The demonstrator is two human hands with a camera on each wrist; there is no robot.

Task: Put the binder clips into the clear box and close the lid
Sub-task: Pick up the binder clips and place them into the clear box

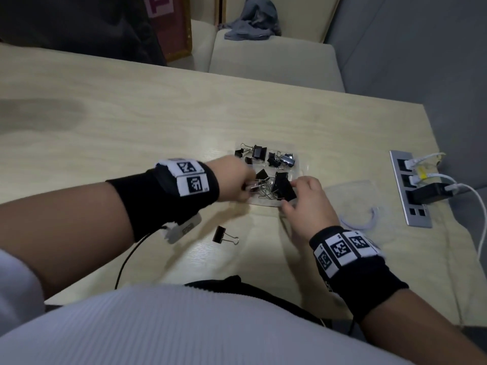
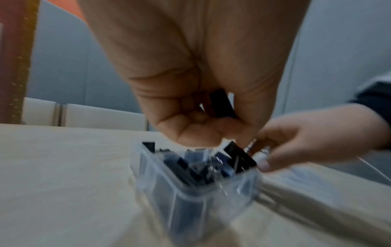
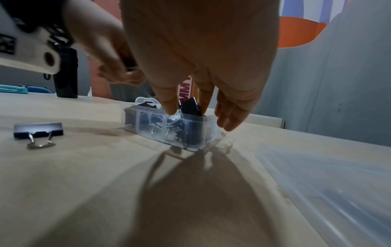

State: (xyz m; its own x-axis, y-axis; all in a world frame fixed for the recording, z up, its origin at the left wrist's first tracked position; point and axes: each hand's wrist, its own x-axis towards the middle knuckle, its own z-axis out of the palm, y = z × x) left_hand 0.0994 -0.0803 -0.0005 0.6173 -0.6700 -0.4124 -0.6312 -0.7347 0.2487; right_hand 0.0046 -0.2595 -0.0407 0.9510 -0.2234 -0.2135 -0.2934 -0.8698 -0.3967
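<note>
A clear box [image 1: 266,203] sits mid-table, several black binder clips [image 1: 263,154] lying inside it. My left hand [image 1: 245,183] hovers over the box's near left part, its fingers curled round a black binder clip [image 2: 222,103]. My right hand [image 1: 296,192] reaches in from the right and pinches a large black clip [image 3: 190,107] that stands up out of the box [image 3: 196,133]. One more clip [image 1: 222,235] lies loose on the table in front of the box, also seen in the right wrist view as the loose clip [image 3: 38,130]. The clear lid [image 1: 353,198] lies flat to the right.
A metal power strip [image 1: 411,204] with plugs and white cables is set into the table's right edge. A black cable [image 1: 126,259] runs from my left wrist. Pale chairs [image 1: 274,59] stand beyond the far edge. Bare tabletop [image 1: 131,127] stretches to the left.
</note>
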